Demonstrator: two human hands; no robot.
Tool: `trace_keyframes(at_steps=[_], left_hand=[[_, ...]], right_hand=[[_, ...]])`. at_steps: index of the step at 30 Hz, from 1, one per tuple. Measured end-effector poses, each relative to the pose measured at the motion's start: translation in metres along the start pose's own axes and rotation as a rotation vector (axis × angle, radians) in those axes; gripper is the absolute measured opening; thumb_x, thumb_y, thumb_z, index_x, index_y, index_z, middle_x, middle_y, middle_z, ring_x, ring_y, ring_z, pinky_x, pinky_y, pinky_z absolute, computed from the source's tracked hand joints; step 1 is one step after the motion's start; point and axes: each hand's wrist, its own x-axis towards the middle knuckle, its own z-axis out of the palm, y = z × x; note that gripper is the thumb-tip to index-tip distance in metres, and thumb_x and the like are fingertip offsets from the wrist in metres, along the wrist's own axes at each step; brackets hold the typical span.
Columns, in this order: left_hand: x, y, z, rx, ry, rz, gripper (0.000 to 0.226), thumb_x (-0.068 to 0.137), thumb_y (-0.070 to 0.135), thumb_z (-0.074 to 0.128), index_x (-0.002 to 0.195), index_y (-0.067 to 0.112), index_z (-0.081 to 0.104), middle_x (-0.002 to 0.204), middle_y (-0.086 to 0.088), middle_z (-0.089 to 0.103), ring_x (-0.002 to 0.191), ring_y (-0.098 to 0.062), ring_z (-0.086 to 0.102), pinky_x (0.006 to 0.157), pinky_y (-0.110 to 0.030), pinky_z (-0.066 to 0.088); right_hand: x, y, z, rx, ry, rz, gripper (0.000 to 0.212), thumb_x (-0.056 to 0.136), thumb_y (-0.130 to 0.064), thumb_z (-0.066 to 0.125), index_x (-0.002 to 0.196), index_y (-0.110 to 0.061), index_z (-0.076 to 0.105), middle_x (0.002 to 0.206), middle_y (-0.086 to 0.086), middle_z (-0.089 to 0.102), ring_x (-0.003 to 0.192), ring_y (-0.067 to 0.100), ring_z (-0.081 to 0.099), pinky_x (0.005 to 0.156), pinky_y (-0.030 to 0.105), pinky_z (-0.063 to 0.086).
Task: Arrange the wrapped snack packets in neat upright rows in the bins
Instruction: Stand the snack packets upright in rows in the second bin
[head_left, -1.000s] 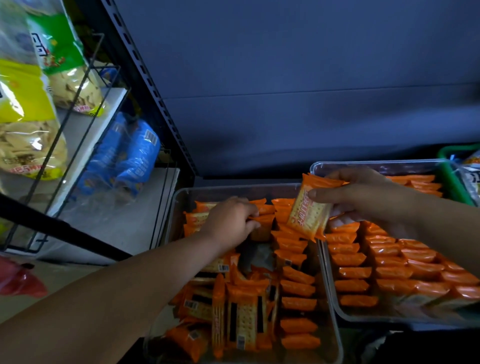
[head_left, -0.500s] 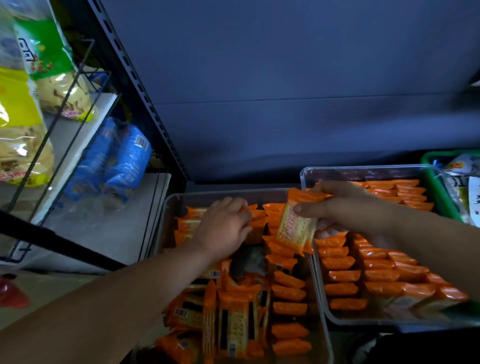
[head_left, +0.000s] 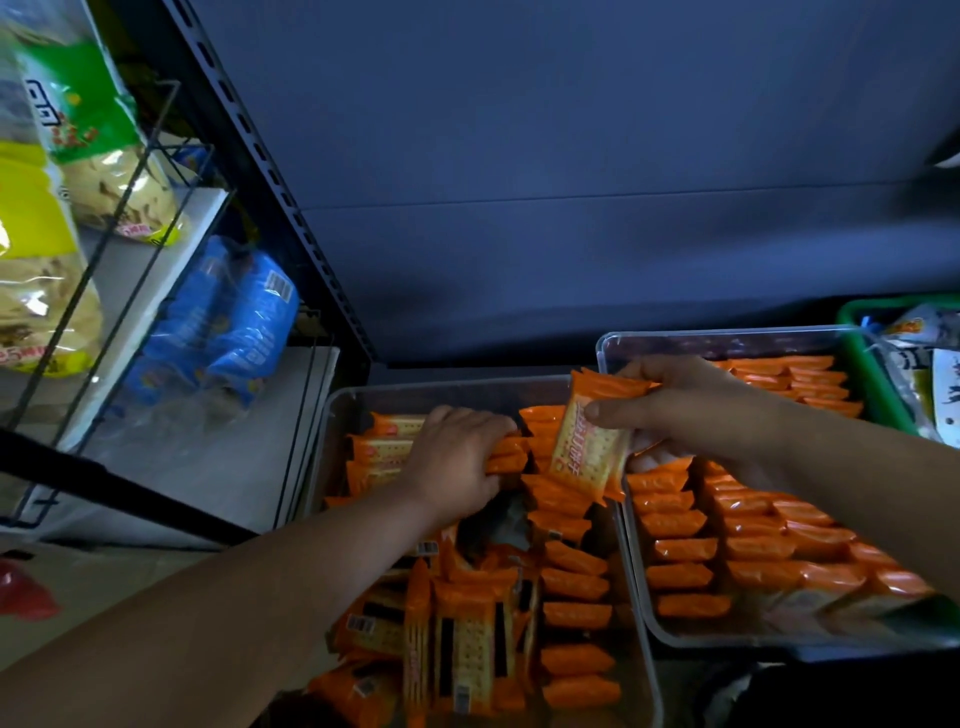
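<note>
Pinching observed: orange cracker packet (head_left: 589, 447) held tilted by right hand (head_left: 691, 415), thumb against fingers, above wall shared by left clear bin (head_left: 353, 400) and right clear bin (head_left: 675, 335). Back-row packets (head_left: 506, 449) in left clear bin gripped by left hand (head_left: 462, 457), fingers curled over tops.

- A dark shelf (head_left: 467, 368) runs below a dark blue back panel (head_left: 571, 208).
- The left clear bin (head_left: 441, 388) sits on it nearer the front edge.
- The right clear bin (head_left: 727, 333) stands just beside it, set further back.
- A green basket (head_left: 872, 374) sits at the right edge.
</note>
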Motion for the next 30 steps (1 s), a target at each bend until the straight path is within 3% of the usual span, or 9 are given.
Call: trace_keyframes(at_steps=[6,11,16,19,22,24,26,28,30], left_hand=[[0.004,-0.009,-0.008,-0.105,-0.037,-0.051,0.058,0.084,0.044,0.076,0.135,0.031,0.051,0.118,0.008,0.068,0.113,-0.019,0.061,0.108,-0.035,0.031],[0.003,-0.010,-0.003,0.048,-0.009,0.019,0.065,0.085,0.041,0.078,0.144,0.026,0.056,0.137,0.002,0.058,0.128,-0.022,0.050,0.106,-0.040,0.035],[-0.003,-0.007,-0.011,0.182,0.148,0.074,0.085,0.075,0.057,0.081,0.147,0.023,0.053,0.129,-0.001,0.055,0.122,-0.025,0.048,0.099,-0.043,0.039],[-0.005,-0.008,-0.019,0.158,0.131,0.081,0.080,0.076,0.058,0.079,0.144,0.022,0.056,0.129,0.000,0.055,0.124,-0.024,0.048,0.102,-0.043,0.040],[-0.013,-0.010,-0.029,0.085,0.104,0.064,0.063,0.080,0.041,0.080,0.137,0.020,0.061,0.129,0.001,0.056,0.122,-0.024,0.051,0.101,-0.046,0.045],[-0.019,-0.008,-0.038,-0.028,0.177,0.054,0.042,0.085,0.024,0.074,0.126,0.018,0.068,0.124,0.002,0.060,0.116,-0.023,0.055,0.099,-0.045,0.049],[-0.025,0.003,-0.057,-0.317,0.192,-0.091,0.030,0.090,0.012,0.066,0.117,0.022,0.071,0.117,0.008,0.064,0.111,-0.014,0.060,0.099,-0.039,0.052],[-0.034,0.020,-0.079,-0.651,0.029,-0.236,0.038,0.090,0.012,0.069,0.122,0.033,0.066,0.117,0.015,0.066,0.110,-0.003,0.064,0.099,-0.033,0.056],[-0.042,0.030,-0.087,-0.854,-0.129,-0.211,0.053,0.086,0.014,0.079,0.131,0.032,0.060,0.120,0.012,0.070,0.113,-0.001,0.066,0.099,-0.030,0.056]], right_hand=[[-0.001,-0.002,-0.001,-0.007,0.006,-0.004,0.032,0.089,-0.030,0.080,0.115,-0.017,0.066,0.094,0.006,0.081,0.092,0.024,0.078,0.092,0.047,0.062],[-0.002,-0.003,0.000,-0.021,0.001,0.006,0.032,0.089,-0.029,0.079,0.116,-0.018,0.065,0.094,0.005,0.081,0.091,0.021,0.078,0.093,0.046,0.062],[0.000,-0.002,0.000,-0.032,0.006,0.008,0.033,0.088,-0.030,0.080,0.116,-0.020,0.065,0.095,0.004,0.081,0.091,0.020,0.078,0.092,0.045,0.062],[0.001,-0.002,0.002,-0.048,-0.001,-0.005,0.034,0.086,-0.030,0.082,0.115,-0.021,0.066,0.095,0.004,0.081,0.092,0.019,0.078,0.091,0.045,0.062],[0.001,-0.005,0.007,0.012,-0.036,-0.004,0.033,0.090,-0.026,0.079,0.118,-0.019,0.064,0.097,0.008,0.081,0.093,0.023,0.078,0.092,0.045,0.062],[0.000,-0.009,0.010,0.065,-0.087,0.004,0.033,0.092,-0.022,0.077,0.121,-0.016,0.062,0.100,0.011,0.080,0.097,0.027,0.078,0.097,0.049,0.059],[-0.002,-0.014,0.016,0.087,-0.142,0.000,0.035,0.092,-0.017,0.076,0.124,-0.015,0.060,0.104,0.012,0.080,0.100,0.028,0.077,0.100,0.050,0.057],[-0.003,-0.018,0.024,0.104,-0.175,-0.016,0.038,0.093,-0.011,0.075,0.126,-0.013,0.060,0.109,0.013,0.078,0.103,0.027,0.076,0.099,0.047,0.058],[-0.002,-0.021,0.036,0.140,-0.217,-0.036,0.037,0.093,-0.005,0.074,0.127,-0.009,0.060,0.113,0.014,0.077,0.105,0.026,0.076,0.097,0.044,0.060]])
